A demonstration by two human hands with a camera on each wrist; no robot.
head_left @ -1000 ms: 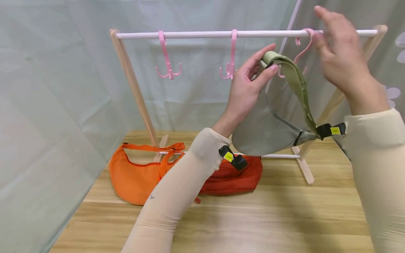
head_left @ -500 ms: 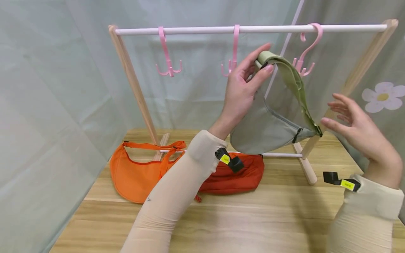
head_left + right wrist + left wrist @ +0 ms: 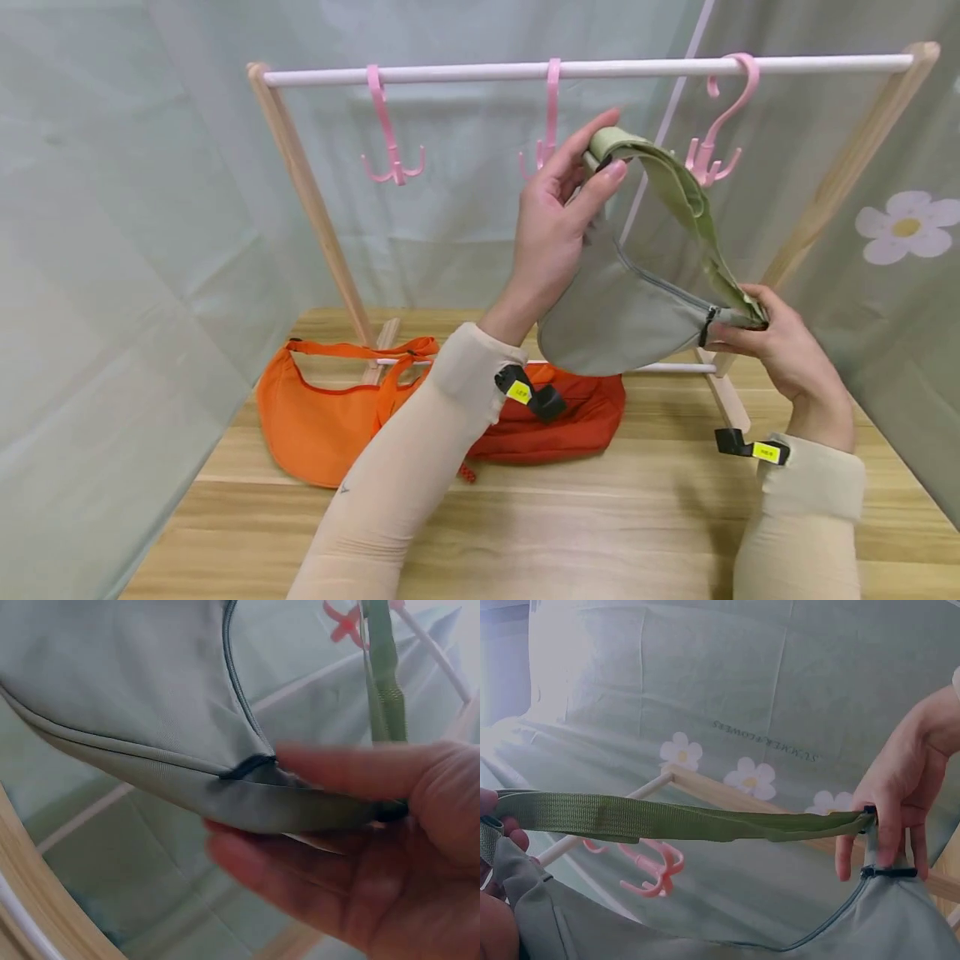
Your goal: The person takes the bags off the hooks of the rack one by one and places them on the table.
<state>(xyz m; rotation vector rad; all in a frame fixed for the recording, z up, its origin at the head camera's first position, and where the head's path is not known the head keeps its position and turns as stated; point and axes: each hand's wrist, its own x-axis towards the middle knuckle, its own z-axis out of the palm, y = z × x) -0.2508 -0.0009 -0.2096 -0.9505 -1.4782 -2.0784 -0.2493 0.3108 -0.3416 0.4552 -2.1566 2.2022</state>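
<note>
A grey-green crossbody bag (image 3: 622, 321) with a green webbing strap (image 3: 667, 817) is held up in front of the rack. My left hand (image 3: 551, 225) pinches its upper left end, where strap and bag meet, between thumb and fingers. At the lower right end, beside the zipper pull, my right hand (image 3: 787, 346) grips the bag's narrow tip, thumb on one side and fingers on the other, as the right wrist view shows. The strap arches between both hands. Behind it a pink hook (image 3: 712, 158) hangs from the white bar (image 3: 465, 72).
Two more pink hooks, a left hook (image 3: 392, 133) and a middle hook (image 3: 552, 108), hang on the bar. On the wooden table (image 3: 570, 525) lie an orange bag (image 3: 322, 425) and a red bag (image 3: 570, 425). Wooden posts (image 3: 315, 200) hold up the rack.
My right hand has come down from the right-hand hook and taken hold of the bag's right end. My left hand, still pinching the bag, has shifted slightly left.
</note>
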